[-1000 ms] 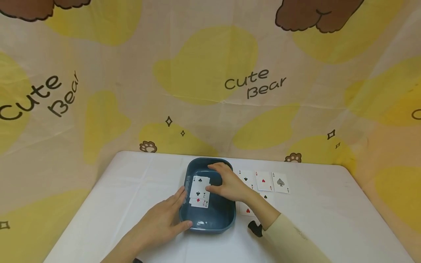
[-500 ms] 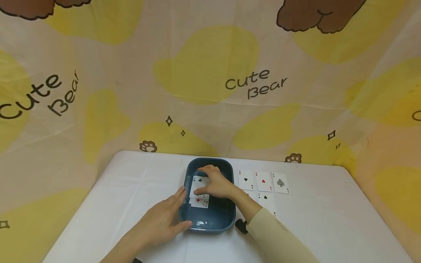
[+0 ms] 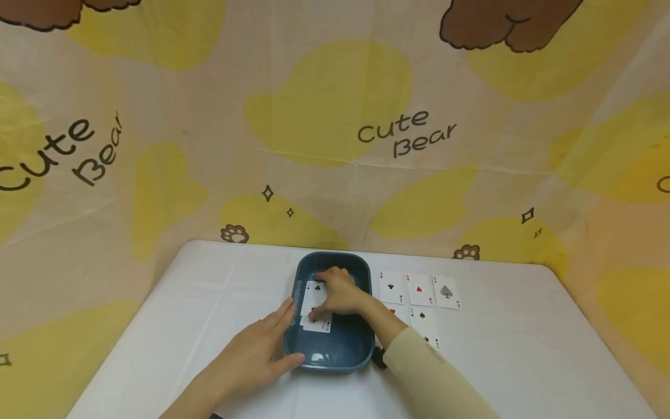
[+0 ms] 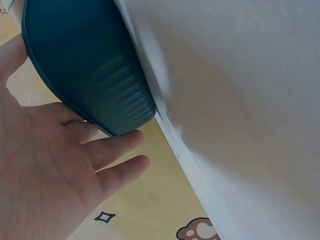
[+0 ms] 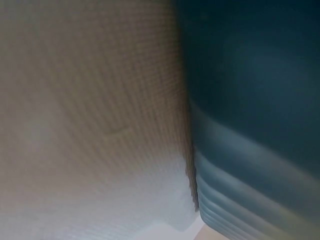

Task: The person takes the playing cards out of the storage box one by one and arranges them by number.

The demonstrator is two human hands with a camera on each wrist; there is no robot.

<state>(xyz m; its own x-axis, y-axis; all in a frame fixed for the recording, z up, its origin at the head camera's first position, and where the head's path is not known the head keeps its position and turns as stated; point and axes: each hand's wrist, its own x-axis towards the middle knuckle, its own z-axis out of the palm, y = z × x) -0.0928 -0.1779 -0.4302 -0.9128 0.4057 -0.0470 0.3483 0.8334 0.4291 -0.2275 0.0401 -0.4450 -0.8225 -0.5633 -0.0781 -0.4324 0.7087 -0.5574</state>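
Note:
A dark blue tray (image 3: 327, 355) with rounded corners stands on the table. Inside it, face-up playing cards overlap; the top one is a two of clubs (image 3: 309, 298), and a red-suited card (image 3: 323, 325) pokes out below. My right hand (image 3: 342, 297) reaches over the tray's right rim, its thumb at the near edge of the two of clubs and its forefinger around the far edge. My left hand (image 3: 253, 352) rests against the tray's left side, fingers nearly straight, thumb at the near corner. In the right wrist view, the sleeve (image 5: 95, 120) hides the hand.
To the right of the tray lie face-up cards: an ace of clubs (image 3: 391, 287), an ace of hearts (image 3: 419, 290), an ace of spades (image 3: 447, 291) and a two of spades (image 3: 423, 323). My right sleeve (image 3: 429, 372) partly covers another red card. A patterned cloth (image 3: 335, 116) hangs behind the table (image 3: 523, 326).
My right hand has moved left and over the two of clubs, its thumb now lower at the card's near edge. The left hand and tray have stayed put.

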